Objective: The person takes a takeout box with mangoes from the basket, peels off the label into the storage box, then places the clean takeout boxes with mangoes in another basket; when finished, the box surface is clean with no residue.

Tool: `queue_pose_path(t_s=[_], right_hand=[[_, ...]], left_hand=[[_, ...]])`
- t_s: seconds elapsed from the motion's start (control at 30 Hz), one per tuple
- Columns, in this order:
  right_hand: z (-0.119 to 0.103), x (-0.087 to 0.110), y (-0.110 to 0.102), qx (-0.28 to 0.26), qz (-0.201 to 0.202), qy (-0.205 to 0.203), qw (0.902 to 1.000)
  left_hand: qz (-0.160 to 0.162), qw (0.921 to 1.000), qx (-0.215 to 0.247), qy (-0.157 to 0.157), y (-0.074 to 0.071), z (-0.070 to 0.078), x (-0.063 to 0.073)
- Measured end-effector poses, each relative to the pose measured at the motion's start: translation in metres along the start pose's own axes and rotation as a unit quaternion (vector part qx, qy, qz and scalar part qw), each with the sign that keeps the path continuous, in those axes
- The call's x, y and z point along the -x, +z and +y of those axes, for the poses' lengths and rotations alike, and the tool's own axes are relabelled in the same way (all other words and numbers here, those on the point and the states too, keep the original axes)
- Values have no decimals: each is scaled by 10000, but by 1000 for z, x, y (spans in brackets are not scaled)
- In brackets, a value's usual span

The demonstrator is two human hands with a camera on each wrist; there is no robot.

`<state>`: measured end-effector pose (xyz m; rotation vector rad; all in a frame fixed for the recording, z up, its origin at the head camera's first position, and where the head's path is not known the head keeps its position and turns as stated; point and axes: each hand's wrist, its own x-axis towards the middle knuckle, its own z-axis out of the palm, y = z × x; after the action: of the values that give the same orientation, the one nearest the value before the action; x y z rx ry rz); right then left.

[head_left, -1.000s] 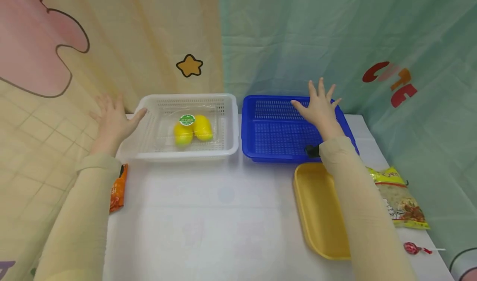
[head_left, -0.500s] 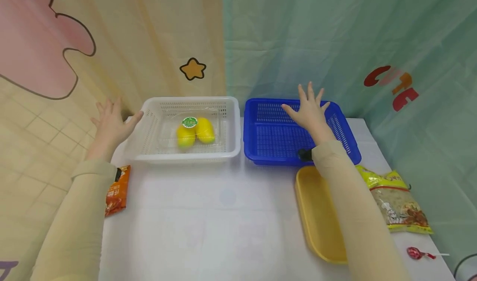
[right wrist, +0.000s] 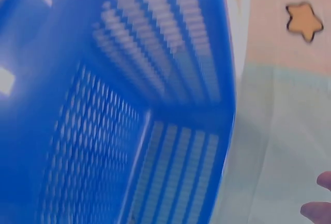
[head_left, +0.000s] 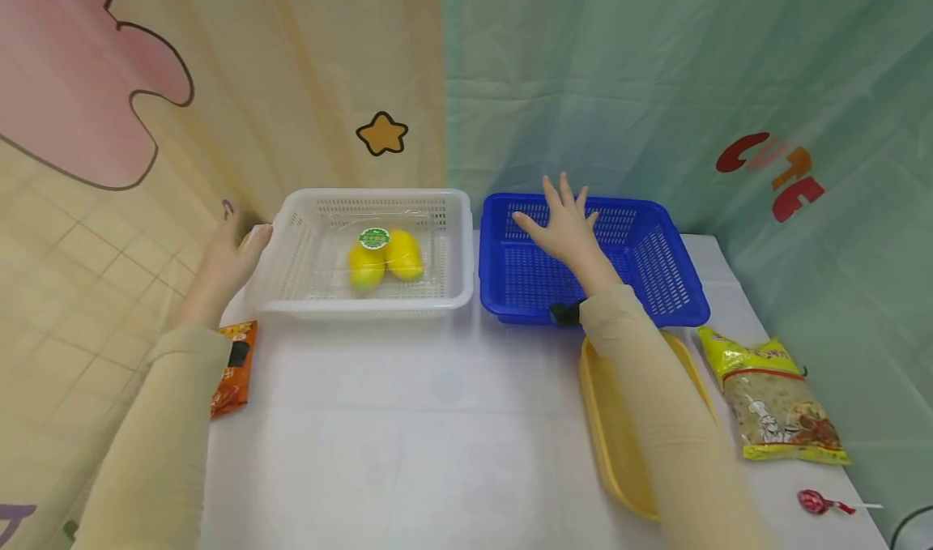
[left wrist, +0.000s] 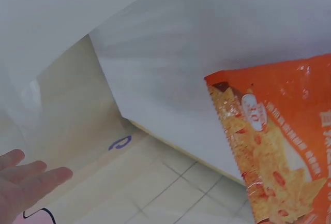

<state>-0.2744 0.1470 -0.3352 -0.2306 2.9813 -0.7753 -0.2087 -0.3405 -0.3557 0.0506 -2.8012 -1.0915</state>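
My left hand is at the left side of the white basket, its thumb right at the rim. In the left wrist view its fingers reach out straight. Inside the white basket sits a clear plastic box with two yellow fruits and a green label. My right hand hovers over the blue basket with fingers spread, holding nothing. Only two fingertips of it show in the right wrist view, beyond the basket's slotted wall.
An orange snack packet lies by my left forearm. Under my right forearm is a yellow tray. Farther right lie a yellow-topped food bag and a red lollipop. A curtain hangs close behind both baskets.
My right hand has moved left across the blue basket. My left hand has come to the white basket's left rim, its fingers less spread. The baskets and fruits stay in place.
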Motion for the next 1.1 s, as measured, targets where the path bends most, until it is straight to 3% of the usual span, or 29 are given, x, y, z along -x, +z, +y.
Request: queue_pose_path(t_s=[0.13,0.27,0.43,0.57,0.73,0.9,1.1], right_hand=[[-18,-3,20,-250,-162,-94,9995],[-35,-5,40,-375,-298,-223,9986],[-54,-6,63,-771,-403,-480,9951],[-72,-4,76,-1167,-394,-714,9898],[-89,-5,92,-1579,-372,-844,9831],[-100,-9,107,-2095,-661,-447,9745],[-109,-11,118,-2308,-943,63,9684]], left_hand=[[-254,9975,206,-632,4,-13,6],[-368,9928,510,-1016,9,-19,10],[-370,9898,711,-1180,16,-22,12],[-160,9900,739,-1187,21,-24,13],[-26,9829,1104,-1472,25,-27,15],[-124,9775,1176,-1749,23,-28,15],[-185,9707,1412,-1935,25,-25,12]])
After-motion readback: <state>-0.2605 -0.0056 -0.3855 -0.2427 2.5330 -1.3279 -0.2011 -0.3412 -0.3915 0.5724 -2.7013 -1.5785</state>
